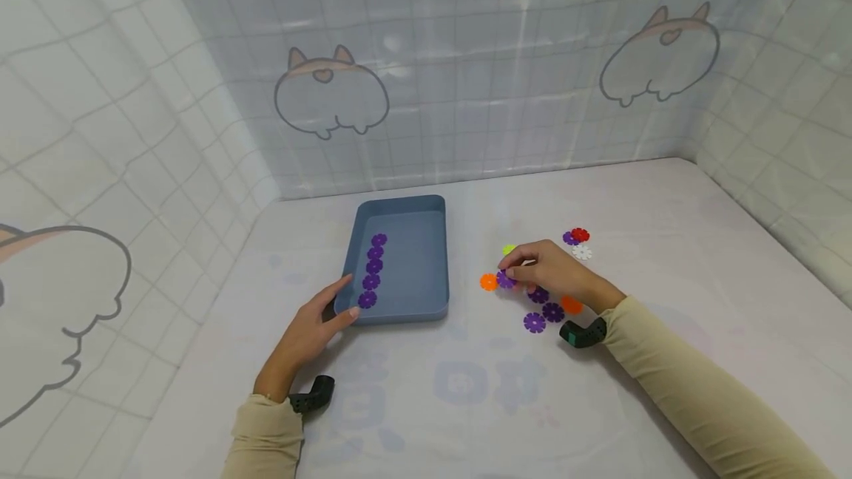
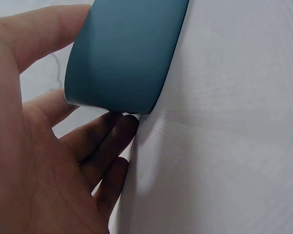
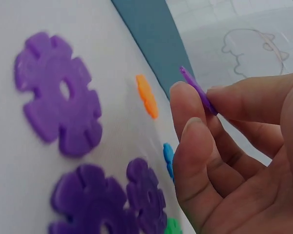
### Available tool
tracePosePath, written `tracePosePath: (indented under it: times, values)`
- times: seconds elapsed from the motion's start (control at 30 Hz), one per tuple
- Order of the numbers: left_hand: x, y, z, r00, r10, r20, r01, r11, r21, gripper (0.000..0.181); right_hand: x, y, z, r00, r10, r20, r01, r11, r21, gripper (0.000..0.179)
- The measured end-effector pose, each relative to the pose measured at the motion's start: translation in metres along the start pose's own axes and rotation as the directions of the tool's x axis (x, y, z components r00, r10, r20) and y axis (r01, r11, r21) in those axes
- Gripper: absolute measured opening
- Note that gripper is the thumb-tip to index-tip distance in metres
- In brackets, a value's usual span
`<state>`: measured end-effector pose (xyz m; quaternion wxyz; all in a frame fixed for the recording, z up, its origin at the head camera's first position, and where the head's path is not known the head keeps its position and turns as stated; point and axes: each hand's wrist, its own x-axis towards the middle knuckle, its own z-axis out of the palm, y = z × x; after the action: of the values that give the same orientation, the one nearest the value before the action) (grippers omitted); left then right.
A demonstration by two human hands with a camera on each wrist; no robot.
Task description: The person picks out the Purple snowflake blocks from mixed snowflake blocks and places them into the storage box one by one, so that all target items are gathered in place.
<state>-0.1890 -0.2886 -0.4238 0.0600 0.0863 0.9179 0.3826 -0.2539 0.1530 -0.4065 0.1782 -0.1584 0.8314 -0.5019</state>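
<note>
Thumb and fingertips of my right hand (image 1: 549, 270) pinch a purple snowflake disc (image 1: 506, 279), a flat notched plastic piece; the right wrist view shows this disc (image 3: 198, 91) edge-on, above the table. Under and around that hand lie loose discs: several purple ones (image 1: 535, 322), an orange disc (image 1: 489, 282) and a yellow-green disc (image 1: 509, 249). At the near left corner of a blue-grey tray (image 1: 416, 315), my left hand (image 1: 309, 331) holds the corner between thumb and fingers. A line of several purple discs (image 1: 374, 266) runs along the tray's left side.
Farther back on the right, a red disc (image 1: 580, 234), another purple disc (image 1: 570, 238) and a white disc (image 1: 582, 252) lie close together. A pale patterned cloth (image 1: 459, 405) covers the table. White tiled-print sheets (image 1: 459, 94) rise at the back and sides.
</note>
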Motion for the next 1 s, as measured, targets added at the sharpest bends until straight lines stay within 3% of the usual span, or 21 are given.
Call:
tracePosePath:
  times: [0.37,0.57,1.0]
  values:
    - [-0.001,0.002,-0.002,1.000,0.001,-0.001,-0.001,1.000,-0.003,0.072,0.006,-0.011,0.004,1.000,0.025,-0.015,-0.024,0.997,0.078,0.025]
    - [-0.002,0.004,-0.001,1.000,-0.002,-0.002,0.002,1.000,-0.005,0.072,0.013,-0.021,0.003,0.999,0.033,-0.015,-0.030,0.985,0.169,0.029]
    - [-0.001,0.009,-0.005,1.000,-0.018,0.012,0.018,1.000,-0.010,0.072,0.040,-0.043,0.014,0.998,-0.055,0.029,0.043,0.950,0.310,0.030]
